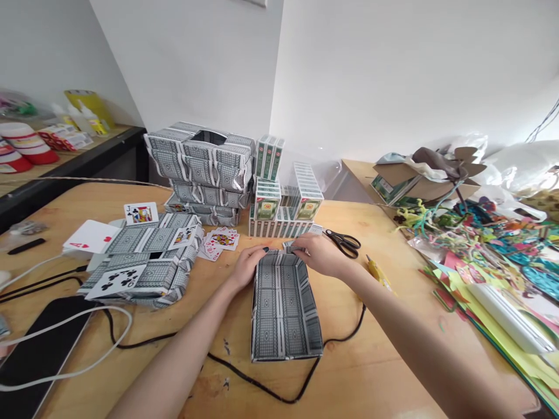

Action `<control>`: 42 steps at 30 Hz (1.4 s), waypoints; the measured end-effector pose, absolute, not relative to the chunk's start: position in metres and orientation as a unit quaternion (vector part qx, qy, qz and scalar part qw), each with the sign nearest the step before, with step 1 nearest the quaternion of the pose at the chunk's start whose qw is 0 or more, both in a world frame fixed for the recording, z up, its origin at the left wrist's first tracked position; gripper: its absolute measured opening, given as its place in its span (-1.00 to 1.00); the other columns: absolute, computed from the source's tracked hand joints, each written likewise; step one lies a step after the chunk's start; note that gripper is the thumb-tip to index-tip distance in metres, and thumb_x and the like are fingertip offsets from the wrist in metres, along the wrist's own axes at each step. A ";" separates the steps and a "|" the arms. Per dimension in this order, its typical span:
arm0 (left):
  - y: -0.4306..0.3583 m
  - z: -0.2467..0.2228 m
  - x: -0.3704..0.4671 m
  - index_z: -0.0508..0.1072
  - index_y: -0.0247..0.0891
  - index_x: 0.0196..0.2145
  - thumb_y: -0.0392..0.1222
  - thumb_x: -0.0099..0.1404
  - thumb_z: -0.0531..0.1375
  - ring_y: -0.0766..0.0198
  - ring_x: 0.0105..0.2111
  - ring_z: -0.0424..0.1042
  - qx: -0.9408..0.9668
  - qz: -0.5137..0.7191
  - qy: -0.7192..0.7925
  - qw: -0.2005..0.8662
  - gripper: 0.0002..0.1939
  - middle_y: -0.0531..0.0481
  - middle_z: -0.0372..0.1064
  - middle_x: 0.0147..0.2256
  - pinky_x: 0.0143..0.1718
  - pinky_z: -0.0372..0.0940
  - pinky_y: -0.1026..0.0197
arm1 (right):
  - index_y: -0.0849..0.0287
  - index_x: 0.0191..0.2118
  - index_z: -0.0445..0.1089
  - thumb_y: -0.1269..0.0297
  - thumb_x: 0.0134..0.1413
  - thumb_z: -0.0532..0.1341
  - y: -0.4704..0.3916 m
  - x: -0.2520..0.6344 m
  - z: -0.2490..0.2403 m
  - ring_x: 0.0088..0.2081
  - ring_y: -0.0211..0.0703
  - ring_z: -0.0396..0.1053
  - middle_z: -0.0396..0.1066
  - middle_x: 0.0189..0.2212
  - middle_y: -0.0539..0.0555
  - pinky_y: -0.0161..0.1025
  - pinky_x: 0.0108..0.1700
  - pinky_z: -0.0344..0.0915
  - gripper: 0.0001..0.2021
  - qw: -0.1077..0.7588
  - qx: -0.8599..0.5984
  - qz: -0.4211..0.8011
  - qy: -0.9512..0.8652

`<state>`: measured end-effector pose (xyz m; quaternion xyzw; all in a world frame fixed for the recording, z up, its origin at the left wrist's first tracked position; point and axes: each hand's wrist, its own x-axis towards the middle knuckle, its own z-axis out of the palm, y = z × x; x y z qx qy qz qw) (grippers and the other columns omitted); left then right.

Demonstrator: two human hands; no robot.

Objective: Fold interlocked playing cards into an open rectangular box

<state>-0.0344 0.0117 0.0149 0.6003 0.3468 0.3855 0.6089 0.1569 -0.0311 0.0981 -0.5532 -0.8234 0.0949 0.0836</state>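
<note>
In front of me lies an open box made of playing cards, its patterned grey card backs facing inward. My left hand closes on the far left corner of this box, a dark-nailed thumb or finger at the rim. At the far right corner, my right hand has its fingers bent together over the rim. A small patterned card piece shows between the hands, just behind the far wall. Part of the right fingertips is hidden.
Stacked card boxes and packs of cards stand behind. Black scissors and a yellow glue gun or cutter-like tool lie to the right. Loose cards, a phone-like black slab, cables and craft scraps surround.
</note>
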 end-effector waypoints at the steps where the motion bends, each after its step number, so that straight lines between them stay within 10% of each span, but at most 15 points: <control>1: 0.012 0.015 -0.035 0.51 -0.29 -0.35 -0.16 0.11 0.02 0.19 -0.22 0.36 0.600 0.385 0.346 0.610 -0.70 -0.01 0.46 -0.29 -0.13 0.19 0.20 | 0.20 -0.38 0.38 0.43 0.06 0.03 -0.030 0.157 0.097 -0.33 -0.21 0.27 0.36 -0.42 0.08 -0.33 -0.32 0.11 -0.82 0.088 -0.547 0.101 -0.826; 32: 0.008 0.015 -0.034 0.44 -0.32 -0.52 -0.10 0.13 0.01 0.22 -0.39 0.35 0.595 0.367 0.348 0.625 -0.70 0.00 0.41 -0.50 -0.35 0.22 0.22 | 0.17 -0.46 0.46 0.46 -0.06 0.15 -0.026 0.155 0.068 -0.44 -0.26 0.31 0.41 -0.48 0.03 -0.36 -0.37 0.19 -0.86 0.229 -0.584 0.165 -0.761; 42: 0.011 0.013 -0.033 0.41 -0.30 -0.57 -0.05 0.10 0.04 0.20 -0.39 0.34 0.604 0.360 0.368 0.609 -0.70 0.02 0.38 -0.54 -0.37 0.20 0.23 | 0.11 -0.44 0.49 0.28 -0.07 0.18 -0.027 0.162 0.090 -0.52 -0.27 0.30 0.44 -0.56 -0.03 -0.36 -0.47 0.15 -0.87 0.148 -0.628 0.204 -0.736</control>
